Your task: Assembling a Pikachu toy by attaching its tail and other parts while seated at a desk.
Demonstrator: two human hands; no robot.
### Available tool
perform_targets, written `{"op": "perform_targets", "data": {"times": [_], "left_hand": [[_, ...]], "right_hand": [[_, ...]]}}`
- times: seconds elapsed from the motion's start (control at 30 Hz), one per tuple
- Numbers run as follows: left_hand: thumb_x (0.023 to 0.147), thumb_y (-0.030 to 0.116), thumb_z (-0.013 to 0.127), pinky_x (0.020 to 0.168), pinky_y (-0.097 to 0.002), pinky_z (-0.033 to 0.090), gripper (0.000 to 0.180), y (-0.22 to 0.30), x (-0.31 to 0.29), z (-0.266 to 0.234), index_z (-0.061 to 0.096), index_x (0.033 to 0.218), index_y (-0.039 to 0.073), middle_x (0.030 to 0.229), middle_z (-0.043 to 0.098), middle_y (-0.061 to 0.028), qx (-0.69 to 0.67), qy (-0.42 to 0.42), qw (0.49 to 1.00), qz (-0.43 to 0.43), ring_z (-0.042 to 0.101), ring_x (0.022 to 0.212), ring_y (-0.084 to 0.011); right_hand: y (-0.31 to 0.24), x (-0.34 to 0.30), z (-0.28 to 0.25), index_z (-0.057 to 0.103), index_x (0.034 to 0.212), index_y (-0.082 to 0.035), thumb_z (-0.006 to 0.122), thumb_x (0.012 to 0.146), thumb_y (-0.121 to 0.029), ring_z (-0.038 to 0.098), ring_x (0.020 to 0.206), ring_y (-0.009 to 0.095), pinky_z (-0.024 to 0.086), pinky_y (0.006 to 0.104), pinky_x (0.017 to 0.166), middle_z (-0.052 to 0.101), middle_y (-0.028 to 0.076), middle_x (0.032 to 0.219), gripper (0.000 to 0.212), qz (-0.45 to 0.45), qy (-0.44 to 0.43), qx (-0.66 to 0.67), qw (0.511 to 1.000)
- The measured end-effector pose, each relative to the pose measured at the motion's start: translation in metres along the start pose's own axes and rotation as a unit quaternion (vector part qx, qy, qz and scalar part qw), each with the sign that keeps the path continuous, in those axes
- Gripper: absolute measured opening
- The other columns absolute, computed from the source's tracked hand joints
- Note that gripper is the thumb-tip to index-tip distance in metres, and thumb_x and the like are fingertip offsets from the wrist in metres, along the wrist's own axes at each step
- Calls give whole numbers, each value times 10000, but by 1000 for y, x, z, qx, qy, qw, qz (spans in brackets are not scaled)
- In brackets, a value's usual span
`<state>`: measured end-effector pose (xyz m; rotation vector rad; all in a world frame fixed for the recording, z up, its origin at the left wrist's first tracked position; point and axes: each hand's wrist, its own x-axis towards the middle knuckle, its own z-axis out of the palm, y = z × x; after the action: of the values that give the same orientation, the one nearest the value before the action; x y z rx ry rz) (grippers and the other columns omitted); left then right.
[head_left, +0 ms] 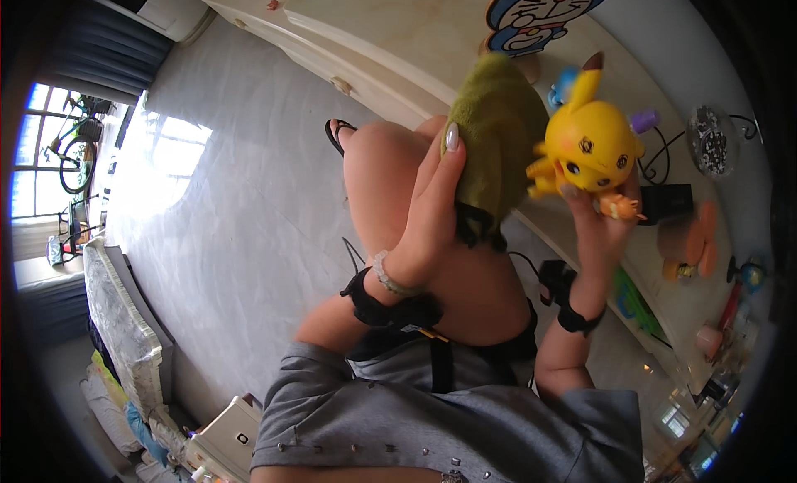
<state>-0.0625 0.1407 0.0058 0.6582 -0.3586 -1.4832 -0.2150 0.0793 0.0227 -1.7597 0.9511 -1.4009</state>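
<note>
My left hand [432,205] grips a soft green cloth [498,126], its thumb lying along the cloth's near side and the other fingers hidden behind it. Darker folds hang at the cloth's lower end, over my thigh. Just to the right, my right hand [602,230] holds up a glossy yellow toy figure [594,142], with a large round head and a dark-tipped ear pointing away from me. A small orange figure [621,206] sits at the fingers of the same hand, against the yellow one. Cloth and toy are close together; whether they touch I cannot tell.
A long cream desk [382,34] curves along the far and right sides. On it are a flat cartoon cutout [540,14], a clear round container [711,141], a black box [667,204] and orange pieces [706,238]. A white box [228,433] is at lower left.
</note>
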Motion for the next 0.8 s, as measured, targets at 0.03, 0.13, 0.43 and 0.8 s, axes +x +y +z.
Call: {"op": "perform_targets", "data": {"times": [0.03,0.13,0.43,0.8], "left_hand": [[897,282,342,910,-259,326,453,-1,1,-1,299,1250,0,1202,423,-104,103,-2,991,85,412,1101,-162],[898,268,346,948,-264,263,474,0,2,4,248,1281,7,1240,375,-111,145,-91,977,127,343,1156,-167],[822,160,516,958,-282,259,522,10,2,9,274,1260,13,1237,374,-98,193,-151,960,133,330,1168,-174],[798,66,437,824,-283,418,355,26,-1,18,392,1139,-22,1039,508,-119,57,0,997,59,518,949,-191]], "right_hand": [[-4,-3,-7,475,1008,21,766,595,-156,558,803,168,449,278,690,558,94,915,535,75,-50,54,994],[-7,-9,-20,478,1022,28,750,619,-162,555,835,136,449,258,726,580,89,915,521,154,-162,91,970],[-6,-16,-27,501,1014,27,724,657,-169,543,832,100,442,251,736,582,62,906,464,328,-332,273,841],[-8,-26,-38,503,1021,0,746,628,-200,550,846,125,438,262,748,585,73,917,503,218,-359,108,901]]}}
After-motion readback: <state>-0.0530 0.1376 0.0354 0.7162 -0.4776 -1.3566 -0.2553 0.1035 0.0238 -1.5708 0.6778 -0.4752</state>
